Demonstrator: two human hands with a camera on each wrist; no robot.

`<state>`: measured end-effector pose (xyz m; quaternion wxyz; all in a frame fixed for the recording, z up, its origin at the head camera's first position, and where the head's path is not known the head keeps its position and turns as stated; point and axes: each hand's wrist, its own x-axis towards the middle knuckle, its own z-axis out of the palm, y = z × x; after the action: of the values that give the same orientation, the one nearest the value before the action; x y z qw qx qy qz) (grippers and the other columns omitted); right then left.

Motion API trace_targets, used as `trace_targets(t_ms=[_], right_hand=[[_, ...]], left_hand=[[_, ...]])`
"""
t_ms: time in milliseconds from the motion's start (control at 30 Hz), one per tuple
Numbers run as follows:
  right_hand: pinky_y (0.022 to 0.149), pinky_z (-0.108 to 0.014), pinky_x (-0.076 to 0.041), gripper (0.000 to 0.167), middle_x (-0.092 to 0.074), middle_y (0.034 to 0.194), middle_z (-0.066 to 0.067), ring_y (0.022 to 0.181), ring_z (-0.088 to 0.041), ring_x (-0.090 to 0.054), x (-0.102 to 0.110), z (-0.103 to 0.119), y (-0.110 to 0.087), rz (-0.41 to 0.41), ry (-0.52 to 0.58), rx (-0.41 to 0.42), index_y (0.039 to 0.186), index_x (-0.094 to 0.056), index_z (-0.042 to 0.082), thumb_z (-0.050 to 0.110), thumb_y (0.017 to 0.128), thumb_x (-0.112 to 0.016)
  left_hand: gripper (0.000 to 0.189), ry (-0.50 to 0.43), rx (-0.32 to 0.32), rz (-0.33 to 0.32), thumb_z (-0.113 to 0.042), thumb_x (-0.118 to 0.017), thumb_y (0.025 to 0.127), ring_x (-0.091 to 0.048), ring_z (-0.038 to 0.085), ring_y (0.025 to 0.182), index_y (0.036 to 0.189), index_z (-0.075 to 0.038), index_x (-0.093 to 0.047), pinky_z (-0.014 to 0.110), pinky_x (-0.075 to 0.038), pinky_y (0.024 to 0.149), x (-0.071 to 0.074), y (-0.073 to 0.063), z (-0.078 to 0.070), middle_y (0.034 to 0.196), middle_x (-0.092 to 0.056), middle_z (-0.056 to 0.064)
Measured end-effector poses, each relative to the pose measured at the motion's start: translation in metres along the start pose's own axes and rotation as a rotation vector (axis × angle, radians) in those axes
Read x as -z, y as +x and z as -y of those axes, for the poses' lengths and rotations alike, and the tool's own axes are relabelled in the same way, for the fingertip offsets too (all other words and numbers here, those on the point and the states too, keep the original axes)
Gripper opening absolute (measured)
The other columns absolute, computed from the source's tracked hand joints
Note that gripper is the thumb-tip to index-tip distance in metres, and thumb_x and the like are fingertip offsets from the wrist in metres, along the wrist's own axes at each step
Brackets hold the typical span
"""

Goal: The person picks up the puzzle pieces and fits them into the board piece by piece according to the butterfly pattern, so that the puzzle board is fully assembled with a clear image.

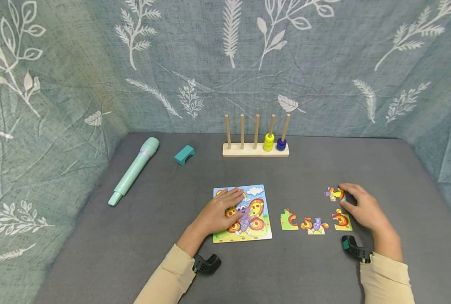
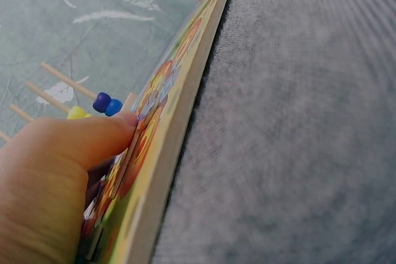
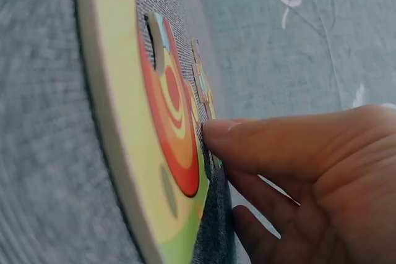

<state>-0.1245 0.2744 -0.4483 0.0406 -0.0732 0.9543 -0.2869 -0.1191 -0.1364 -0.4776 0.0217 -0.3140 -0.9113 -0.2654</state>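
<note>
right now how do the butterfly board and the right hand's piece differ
The butterfly board is larger and squarish; the loose piece is small and irregular. The board shows most of a butterfly, the piece only a fragment. The left hand rests on the board; the right hand pinches the piece. Both are colourful.

Left hand (image 1: pixel 217 213), right hand (image 1: pixel 366 209): bare. Left sleeve (image 1: pixel 168 276), right sleeve (image 1: pixel 386 278): plain beige, creased. Left wrist unit (image 1: pixel 208 264): black, bent housing, small perforations. Right wrist unit (image 1: pixel 356 250): black, bent housing, green patch at end.
</note>
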Motion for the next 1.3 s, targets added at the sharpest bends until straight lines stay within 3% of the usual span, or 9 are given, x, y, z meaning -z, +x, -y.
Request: trace_targets(t_ms=[367, 667, 933, 1300], right_hand=[[0.098, -0.067, -0.031, 0.037, -0.044, 0.130, -0.029, 0.122, -0.051, -0.038, -0.005, -0.002, 0.000, -0.090, -0.008, 0.051, 0.122, -0.052, -0.008, 0.000, 0.087, -0.062], [0.098, -0.064, -0.034, 0.041, -0.049, 0.124, -0.031, 0.119, -0.050, -0.042, -0.004, 0.015, 0.003, -0.084, -0.042, 0.012, 0.120, -0.054, -0.007, 0.011, 0.085, -0.067], [0.097, -0.064, -0.038, 0.043, -0.052, 0.126, -0.027, 0.119, -0.047, -0.045, -0.016, 0.050, 0.008, -0.035, -0.013, 0.091, 0.125, -0.054, -0.004, 0.014, 0.088, -0.066], [0.094, -0.055, -0.047, 0.038, -0.060, 0.119, -0.016, 0.115, -0.036, -0.054, -0.046, 0.088, 0.013, 0.010, 0.009, 0.267, 0.119, -0.060, 0.002, 0.017, 0.086, -0.070]], left_hand=[[0.053, -0.010, -0.003, -0.003, -0.033, -0.063, 0.090, -0.040, 0.019, 0.137, 0.135, -0.006, -0.053, 0.038, -0.027, 0.118, 0.001, 0.000, 0.000, 0.144, -0.048, 0.005], [0.053, -0.017, -0.020, -0.014, -0.031, -0.064, 0.090, -0.040, 0.021, 0.136, 0.135, -0.004, -0.053, 0.039, -0.027, 0.118, -0.001, 0.000, 0.001, 0.143, -0.048, 0.007], [0.053, -0.008, -0.008, -0.008, -0.032, -0.063, 0.090, -0.040, 0.019, 0.137, 0.135, -0.006, -0.054, 0.038, -0.027, 0.118, 0.000, 0.000, 0.001, 0.143, -0.048, 0.005], [0.053, -0.011, -0.005, -0.003, -0.033, -0.063, 0.090, -0.040, 0.019, 0.137, 0.135, -0.006, -0.053, 0.038, -0.026, 0.119, 0.001, 0.001, -0.001, 0.143, -0.048, 0.005]])
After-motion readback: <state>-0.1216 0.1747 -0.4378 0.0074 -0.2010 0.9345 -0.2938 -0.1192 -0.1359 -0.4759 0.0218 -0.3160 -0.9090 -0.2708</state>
